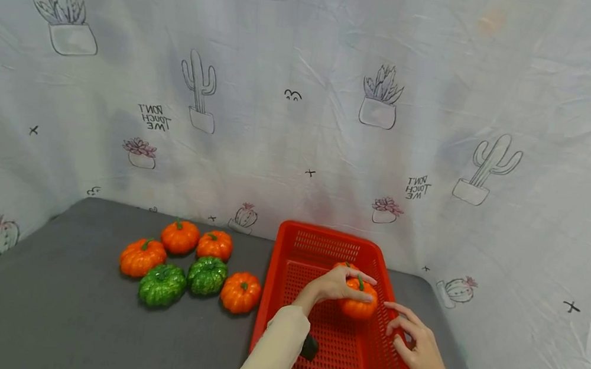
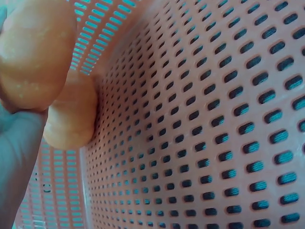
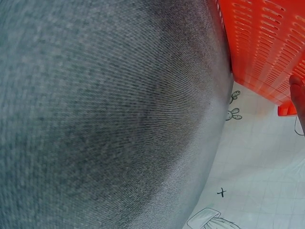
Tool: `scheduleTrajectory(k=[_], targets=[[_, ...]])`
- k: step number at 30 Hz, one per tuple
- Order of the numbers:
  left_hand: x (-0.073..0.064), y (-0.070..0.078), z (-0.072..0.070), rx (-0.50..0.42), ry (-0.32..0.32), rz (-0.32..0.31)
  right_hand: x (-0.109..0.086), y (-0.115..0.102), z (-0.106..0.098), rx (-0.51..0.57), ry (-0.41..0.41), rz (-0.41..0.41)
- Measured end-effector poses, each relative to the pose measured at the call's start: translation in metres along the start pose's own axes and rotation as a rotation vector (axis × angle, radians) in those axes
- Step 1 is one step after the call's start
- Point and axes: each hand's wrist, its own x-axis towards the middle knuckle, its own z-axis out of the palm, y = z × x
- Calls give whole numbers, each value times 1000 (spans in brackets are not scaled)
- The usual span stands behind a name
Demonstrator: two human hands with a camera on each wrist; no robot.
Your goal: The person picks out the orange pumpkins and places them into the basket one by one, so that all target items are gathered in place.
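My left hand (image 1: 336,284) reaches over the red plastic basket (image 1: 279,266) and grips an orange toy pumpkin (image 1: 357,304) with a green stem, thumb on the near side and fingers over the top. In the left wrist view the held pumpkin (image 2: 35,52) is up close, above the perforated basket floor (image 2: 190,124). A second orange pumpkin (image 2: 74,112) sits behind it in the basket, mostly hidden in the head view. My right hand (image 1: 419,345) is at the basket's right rim, fingers loosely bent and holding nothing. One fingertip (image 3: 298,90) shows beside the basket's outer wall.
Left of the basket, several orange pumpkins (image 1: 240,293) and two green pumpkins (image 1: 162,285) lie grouped on the grey tabletop (image 1: 75,306). A small black object (image 1: 310,347) shows beside the left sleeve (image 1: 280,343). Behind hangs a white printed curtain (image 1: 300,131).
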Motion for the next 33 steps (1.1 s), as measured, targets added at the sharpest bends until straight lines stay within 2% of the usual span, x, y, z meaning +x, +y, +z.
scheduleTrajectory(k=[6, 9, 12, 15, 18, 21, 25, 33], targets=[[3, -1, 1, -52, 47, 12, 1, -1, -1, -8, 6, -12], [4, -2, 1, -45, 35, -15, 1, -1, 0, 0, 6, -4], [4, -4, 1, -33, -3, -49, 1, -1, 0, 7, 8, -4], [4, -4, 1, -31, -31, -59, 1, 0, 1, 8, 9, -2], [2, -3, 2, -31, -30, -61, 1, 0, 1, 11, 5, 1], [1, -2, 3, 21, -18, -69, 1, 0, 1, 10, 6, -2], [1, -2, 4, 134, -2, -78, 0, 1, 1, -1, 13, -6], [0, -5, 2, 209, -12, -99, -1, 1, 1, -2, 9, -10]])
